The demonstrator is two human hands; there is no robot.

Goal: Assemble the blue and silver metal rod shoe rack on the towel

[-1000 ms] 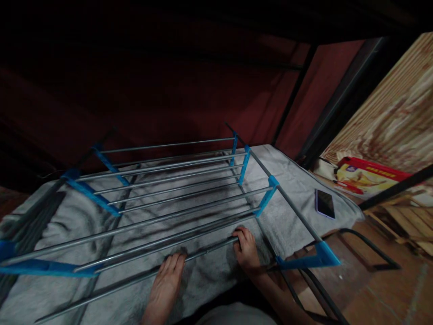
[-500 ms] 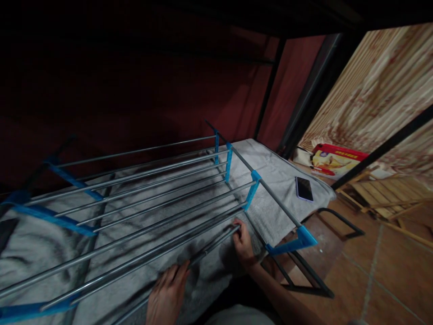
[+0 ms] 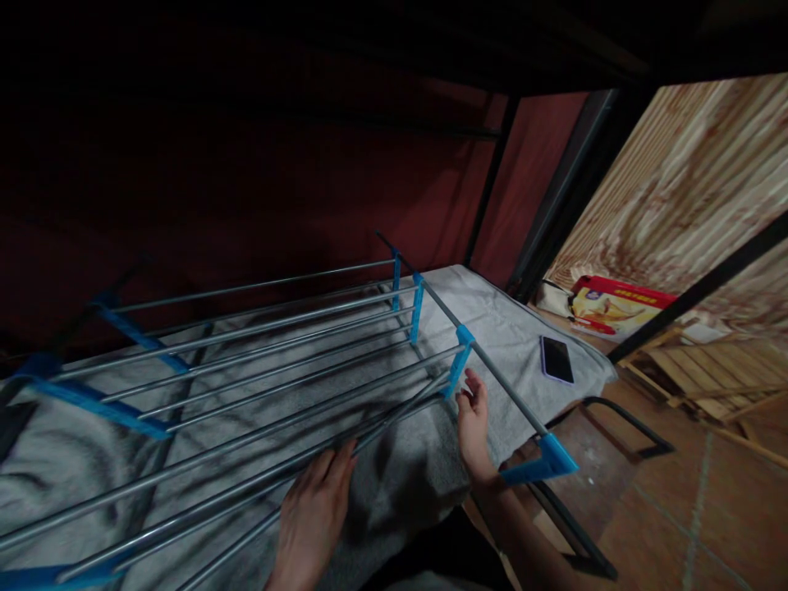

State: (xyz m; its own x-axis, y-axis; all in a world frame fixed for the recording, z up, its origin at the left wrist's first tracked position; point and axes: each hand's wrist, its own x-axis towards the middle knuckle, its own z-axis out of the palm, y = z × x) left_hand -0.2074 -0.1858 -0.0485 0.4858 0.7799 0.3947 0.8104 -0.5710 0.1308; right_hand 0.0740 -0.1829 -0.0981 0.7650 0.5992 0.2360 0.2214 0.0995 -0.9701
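On a grey towel (image 3: pixel 510 328) spread over a low bed lies a metal rack (image 3: pixel 264 361) of long silver rods joined by blue brackets. The left hand (image 3: pixel 313 517) rests at the rack's near edge, fingers (image 3: pixel 341 460) curled loosely over a loose rod (image 3: pixel 394 414) that slants up toward the right. The right hand (image 3: pixel 473 419) hovers just beside a blue bracket (image 3: pixel 460 365) at the rack's right end, palm turned inward, fingers spread and holding nothing. A phone (image 3: pixel 556 359) lies face up on the towel, well to the right of the rack. Beyond it, a red and yellow box (image 3: pixel 616 308) sits on the floor against a wood-grain panel (image 3: pixel 689 189).
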